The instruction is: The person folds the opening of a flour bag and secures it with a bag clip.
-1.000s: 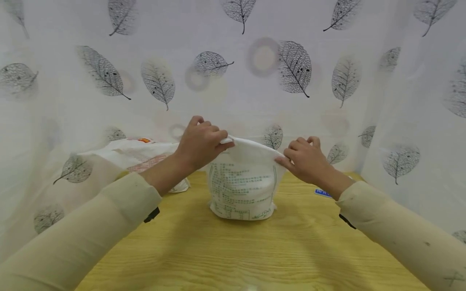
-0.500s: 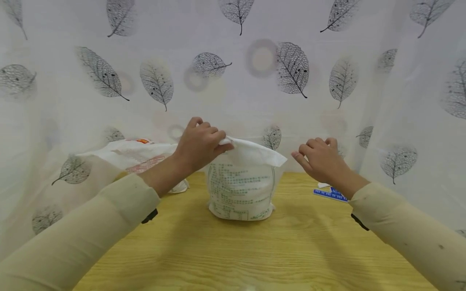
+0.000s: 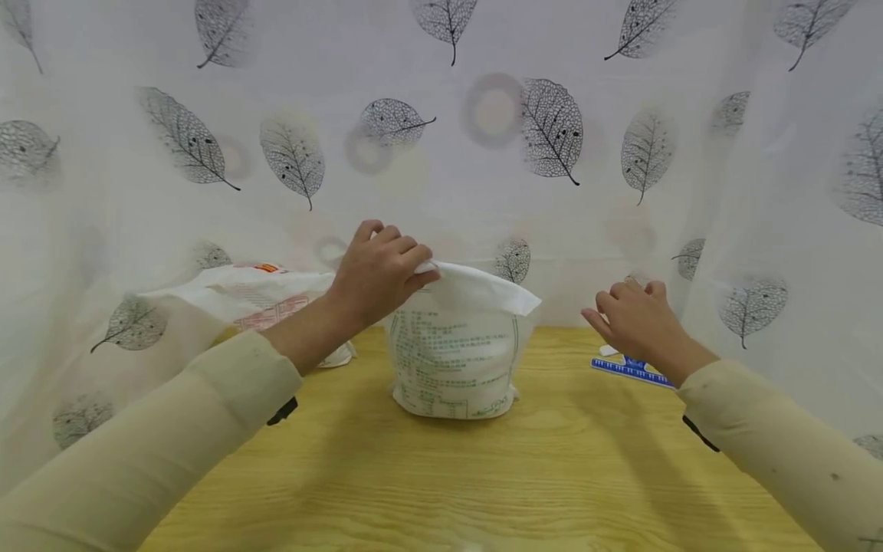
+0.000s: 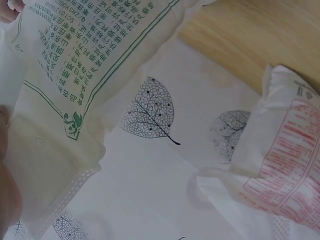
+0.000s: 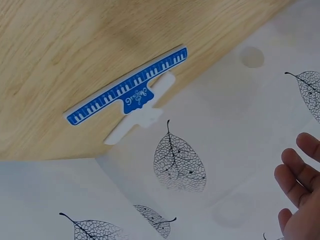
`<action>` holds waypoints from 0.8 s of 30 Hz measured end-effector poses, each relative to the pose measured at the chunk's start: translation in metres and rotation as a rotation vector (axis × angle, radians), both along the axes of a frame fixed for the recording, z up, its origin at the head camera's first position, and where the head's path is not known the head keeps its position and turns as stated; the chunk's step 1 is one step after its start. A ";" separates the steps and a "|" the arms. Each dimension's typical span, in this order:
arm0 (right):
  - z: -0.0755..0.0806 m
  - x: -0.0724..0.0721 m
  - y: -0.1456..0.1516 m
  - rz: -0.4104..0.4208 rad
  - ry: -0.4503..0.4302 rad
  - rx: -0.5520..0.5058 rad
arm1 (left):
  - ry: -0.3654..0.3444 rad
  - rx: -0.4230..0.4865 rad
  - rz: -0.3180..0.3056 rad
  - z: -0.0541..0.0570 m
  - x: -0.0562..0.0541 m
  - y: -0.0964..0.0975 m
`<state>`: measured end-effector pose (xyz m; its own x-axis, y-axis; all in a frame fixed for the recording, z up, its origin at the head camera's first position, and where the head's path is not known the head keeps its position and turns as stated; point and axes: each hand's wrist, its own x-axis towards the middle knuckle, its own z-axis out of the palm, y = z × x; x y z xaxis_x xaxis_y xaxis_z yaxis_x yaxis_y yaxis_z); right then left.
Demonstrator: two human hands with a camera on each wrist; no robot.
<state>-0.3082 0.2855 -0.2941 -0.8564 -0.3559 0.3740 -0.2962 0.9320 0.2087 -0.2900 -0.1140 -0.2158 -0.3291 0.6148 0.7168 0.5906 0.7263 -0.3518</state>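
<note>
Standing below the gripping left hand is a white bag.

Bag on tbl, 2nd bag L, clip R (curtain behind all)

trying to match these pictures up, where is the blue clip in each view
Head: right of centre, the blue clip lies on the table, partly behind the right hand.
Left wrist: not in it.
Right wrist: the blue clip is left of centre, in the upper half.
Shared landmark: the leaf-print sheet, in all three.
</note>
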 end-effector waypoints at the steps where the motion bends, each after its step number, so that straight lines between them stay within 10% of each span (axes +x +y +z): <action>1: -0.002 -0.001 0.002 -0.006 -0.005 0.002 | 0.004 0.002 -0.003 0.000 0.000 0.000; 24: -0.069 -0.007 0.053 -0.180 -0.250 0.005 | 0.014 -0.024 -0.033 -0.005 -0.003 -0.001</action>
